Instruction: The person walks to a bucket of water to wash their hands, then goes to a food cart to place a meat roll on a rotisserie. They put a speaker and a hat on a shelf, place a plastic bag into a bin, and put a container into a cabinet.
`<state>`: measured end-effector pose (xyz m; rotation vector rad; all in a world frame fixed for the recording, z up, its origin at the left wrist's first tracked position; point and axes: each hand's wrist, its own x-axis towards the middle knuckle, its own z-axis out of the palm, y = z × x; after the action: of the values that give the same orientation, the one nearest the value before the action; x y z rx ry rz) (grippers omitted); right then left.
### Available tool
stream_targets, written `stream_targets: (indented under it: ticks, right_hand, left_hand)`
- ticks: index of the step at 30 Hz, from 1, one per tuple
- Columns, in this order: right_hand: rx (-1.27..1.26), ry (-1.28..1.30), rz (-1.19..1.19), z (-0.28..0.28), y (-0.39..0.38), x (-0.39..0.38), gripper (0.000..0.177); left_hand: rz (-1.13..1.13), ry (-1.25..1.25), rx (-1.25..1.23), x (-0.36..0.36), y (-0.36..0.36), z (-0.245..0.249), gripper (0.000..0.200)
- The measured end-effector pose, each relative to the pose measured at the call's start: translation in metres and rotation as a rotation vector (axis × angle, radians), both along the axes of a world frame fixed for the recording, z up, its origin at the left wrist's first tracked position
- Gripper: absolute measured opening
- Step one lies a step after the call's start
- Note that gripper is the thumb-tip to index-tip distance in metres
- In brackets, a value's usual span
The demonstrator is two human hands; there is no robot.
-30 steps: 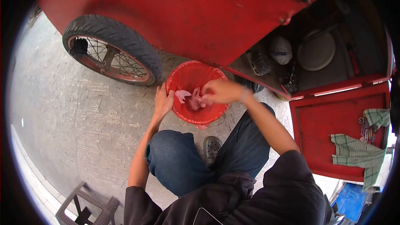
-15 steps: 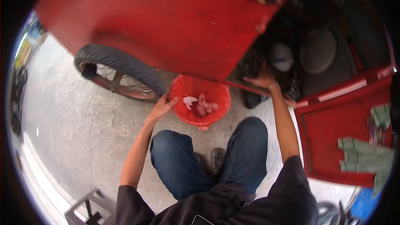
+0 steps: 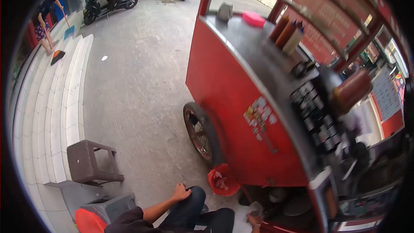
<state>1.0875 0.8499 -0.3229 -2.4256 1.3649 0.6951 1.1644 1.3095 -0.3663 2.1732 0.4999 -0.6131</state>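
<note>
The red metal wheeled cart fills the right side, its steel counter running from near to far. On the counter stand three plastic sauce bottles, with a pink round lid farther off. The cart's black spoked wheel sits on its left flank, and the red plastic bucket lies just on the wheel's near side. The left grip rests on the denim-clad knee, left of the bucket. A brown plastic stool stands at the left, beside the white tiled steps.
</note>
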Motion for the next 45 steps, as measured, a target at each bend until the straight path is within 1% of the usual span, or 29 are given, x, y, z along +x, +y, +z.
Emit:
stream_targets:
  ticks: [1, 3, 4, 5, 7, 8, 9, 10, 11, 12, 13, 14, 15, 17, 18, 20, 21, 23, 24, 26, 27, 29, 31, 32, 35, 37, 39, 43, 45]
  right_hand:
    - [0.005, 0.076, -0.002, 0.037, 0.018, -0.001, 0.126]
    - [-0.056, 0.009, 0.056, 0.113, 0.074, 0.009, 0.124]
    - [-0.016, -0.077, 0.165, 0.152, 0.106, 0.02, 0.122]
    - [0.022, -0.159, 0.27, 0.192, 0.142, 0.033, 0.121]
    - [0.153, -0.468, 0.477, 0.257, 0.216, 0.06, 0.117]
    - [0.225, -0.497, 0.602, 0.304, 0.259, 0.083, 0.116]
    - [0.297, -0.524, 0.725, 0.343, 0.3, 0.108, 0.114]
    - [0.304, -0.511, 0.821, 0.36, 0.337, 0.128, 0.117]
    - [0.311, -0.493, 0.916, 0.373, 0.368, 0.144, 0.12]
    - [0.31, -0.492, 0.932, 0.384, 0.395, 0.163, 0.12]
    - [0.294, -0.398, 1.051, 0.393, 0.425, 0.181, 0.122]
    - [0.279, -0.306, 1.167, 0.395, 0.454, 0.196, 0.125]
    - [0.289, -0.311, 1.182, 0.388, 0.477, 0.211, 0.125]
    - [0.634, -0.509, 1.296, 0.365, 0.515, 0.252, 0.125]
    - [0.782, -0.546, 1.225, 0.356, 0.537, 0.272, 0.117]
    - [0.96, -0.456, 0.942, 0.359, 0.582, 0.31, 0.096]
    - [0.974, -0.452, 0.906, 0.366, 0.606, 0.324, 0.096]
    - [0.939, -0.38, 0.663, 0.371, 0.64, 0.358, 0.069]
    - [0.941, -0.395, 0.635, 0.368, 0.651, 0.372, 0.069]
    - [0.979, -0.466, 0.772, 0.344, 0.671, 0.401, 0.053]
    - [0.977, -0.469, 0.745, 0.331, 0.676, 0.423, 0.053]
    - [0.966, -0.344, 0.775, 0.306, 0.678, 0.469, 0.045]
    - [1.236, -0.295, 0.376, 0.298, 0.685, 0.519, 0.036]
    - [1.216, -0.253, 0.333, 0.307, 0.692, 0.55, 0.032]
    - [1.151, -0.311, 0.374, 0.259, 0.697, 0.647, 0.052]
    - [1.096, -0.341, 0.277, 0.269, 0.707, 0.706, 0.062]
    - [1.076, -0.319, 0.211, 0.25, 0.708, 0.765, 0.072]
    - [0.973, -0.333, 0.034, 0.253, 0.716, 0.837, 0.078]
    - [0.986, -0.354, -0.155, 0.253, 0.711, 0.862, 0.081]
  left_hand:
    - [0.007, -0.004, -0.01, -0.003, -0.001, 0.052, 0.056]
    - [-0.138, -0.094, -0.056, 0.004, 0.003, 0.148, 0.061]
    - [-0.191, 0.006, -0.161, 0.013, 0.004, 0.188, 0.066]
    - [-0.184, 0.006, -0.169, 0.016, 0.004, 0.219, 0.066]
    - [-0.013, 0.289, -0.546, 0.032, 0.002, 0.27, 0.073]
    - [-0.002, 0.277, -0.557, 0.044, 0.011, 0.314, 0.073]
    - [0.011, 0.242, -0.678, 0.059, 0.028, 0.372, 0.071]
    - [0.021, 0.211, -0.8, 0.067, 0.044, 0.407, 0.068]
    - [0.03, 0.202, -0.811, 0.072, 0.054, 0.395, 0.068]
    - [0.195, -0.001, -1.014, 0.079, 0.064, 0.367, 0.06]
    - [0.361, -0.215, -1.197, 0.091, 0.087, 0.37, 0.053]
    - [0.453, -0.23, -1.181, 0.1, 0.116, 0.371, 0.046]
    - [0.464, -0.243, -1.171, 0.114, 0.148, 0.371, 0.046]
    - [0.438, -0.3, -1.106, 0.138, 0.213, 0.359, 0.046]
    - [0.466, -0.266, -1.071, 0.149, 0.246, 0.354, 0.046]
    - [0.538, -0.25, -0.995, 0.173, 0.308, 0.346, 0.045]
    - [0.569, -0.279, -0.955, 0.184, 0.336, 0.348, 0.045]
    - [0.597, -0.242, -0.924, 0.209, 0.388, 0.358, 0.045]
    - [0.66, -0.242, -0.904, 0.229, 0.409, 0.362, 0.044]
    - [0.664, -0.266, -0.847, 0.268, 0.442, 0.373, 0.042]
    - [0.694, -0.296, -0.801, 0.286, 0.454, 0.379, 0.04]
    - [0.67, -0.253, -0.78, 0.33, 0.471, 0.394, 0.038]
    - [0.697, -0.301, -0.76, 0.37, 0.483, 0.385, 0.038]
    - [0.662, -0.272, -0.733, 0.394, 0.494, 0.377, 0.039]
    - [0.642, -0.254, -0.781, 0.461, 0.51, 0.367, 0.042]
    - [0.682, -0.221, -0.804, 0.492, 0.519, 0.346, 0.043]
    - [0.684, -0.228, -0.813, 0.541, 0.546, 0.342, 0.044]
    - [0.694, -0.206, -0.776, 0.613, 0.589, 0.349, 0.044]
    - [0.705, -0.124, -0.714, 0.652, 0.614, 0.345, 0.044]
